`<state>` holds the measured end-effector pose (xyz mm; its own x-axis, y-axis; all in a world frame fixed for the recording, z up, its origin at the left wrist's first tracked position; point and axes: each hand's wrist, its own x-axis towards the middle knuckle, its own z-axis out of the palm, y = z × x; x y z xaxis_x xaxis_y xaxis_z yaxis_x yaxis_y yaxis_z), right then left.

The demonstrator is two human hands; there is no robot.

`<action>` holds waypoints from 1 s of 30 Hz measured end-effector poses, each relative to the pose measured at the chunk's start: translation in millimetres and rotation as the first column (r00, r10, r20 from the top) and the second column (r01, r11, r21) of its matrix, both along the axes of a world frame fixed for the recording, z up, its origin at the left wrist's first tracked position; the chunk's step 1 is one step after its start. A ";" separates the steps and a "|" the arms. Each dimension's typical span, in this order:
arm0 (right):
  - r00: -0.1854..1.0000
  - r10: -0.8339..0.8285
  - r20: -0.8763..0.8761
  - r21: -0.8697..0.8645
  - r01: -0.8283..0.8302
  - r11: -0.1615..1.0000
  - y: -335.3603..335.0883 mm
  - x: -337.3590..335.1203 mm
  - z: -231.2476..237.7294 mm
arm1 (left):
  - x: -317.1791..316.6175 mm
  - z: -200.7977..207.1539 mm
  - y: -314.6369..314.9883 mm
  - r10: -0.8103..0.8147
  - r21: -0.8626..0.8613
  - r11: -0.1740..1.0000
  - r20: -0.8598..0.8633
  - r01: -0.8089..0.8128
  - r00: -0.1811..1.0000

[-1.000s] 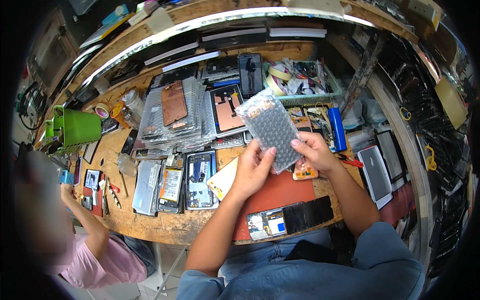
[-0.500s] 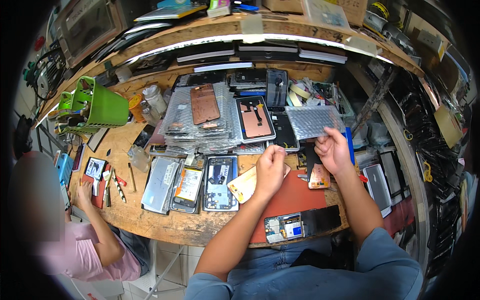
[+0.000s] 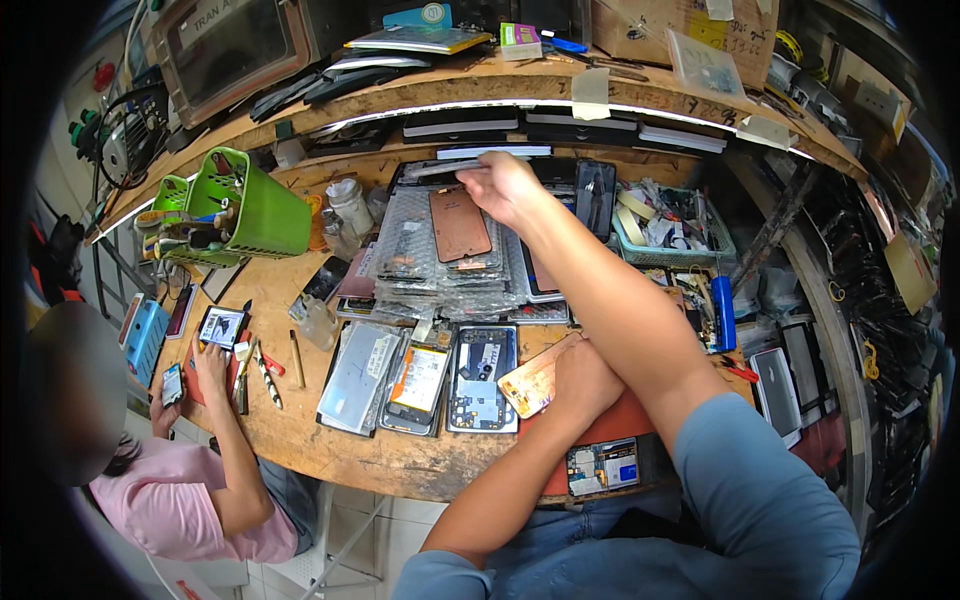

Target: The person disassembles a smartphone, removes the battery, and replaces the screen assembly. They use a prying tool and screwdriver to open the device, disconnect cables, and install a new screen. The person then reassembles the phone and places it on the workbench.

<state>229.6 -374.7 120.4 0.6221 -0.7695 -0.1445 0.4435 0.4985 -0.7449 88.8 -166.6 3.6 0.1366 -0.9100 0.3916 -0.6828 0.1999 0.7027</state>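
My right hand point(image 3: 500, 188) reaches across to the back of a stack of bubble-wrap sleeves point(image 3: 400, 240). Between its fingers is a flat, greyish sleeve point(image 3: 435, 170), seen nearly edge-on. A copper-backed phone screen point(image 3: 460, 225) lies on the stack just below that hand. My left hand point(image 3: 588, 380) is closed over the right end of a gold-backed phone screen point(image 3: 535, 382), under my right forearm; its fingertips are hidden. An opened phone point(image 3: 603, 467) with bare board and battery lies on a red mat point(image 3: 625, 420) by the front edge, partly covered by my sleeve.
Left of my left hand stand an opened phone in a tray point(image 3: 483, 375) and a phone with an orange-white battery point(image 3: 418, 380). A green basket point(image 3: 270, 215) holds tools. A teal basket point(image 3: 725, 245) stands at right. At left, a person in pink point(image 3: 190, 485) handles phones.
My right hand has swung left and back with the bubble-wrap sleeve, crossing above my left arm. My left hand has dropped lower over the gold-backed screen. The view has shifted a little.
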 end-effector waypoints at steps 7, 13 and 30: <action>0.988 0.147 0.037 0.117 -0.150 0.982 -27.9 33.3 -1.8 | -3.6 -22.7 -7.5 -0.066 -0.121 0.991 -0.039 0.060 0.997; 0.917 -0.226 -0.327 -0.510 0.030 0.860 20.1 8.0 17.0 | -3.8 -14.8 -2.6 -0.077 -0.073 0.995 -0.025 0.075 0.997; 0.674 -0.634 -0.380 -0.835 -0.545 -0.078 -11.0 -23.9 -17.5 | -5.5 -0.7 -3.9 -0.009 0.022 1.000 0.012 0.009 1.000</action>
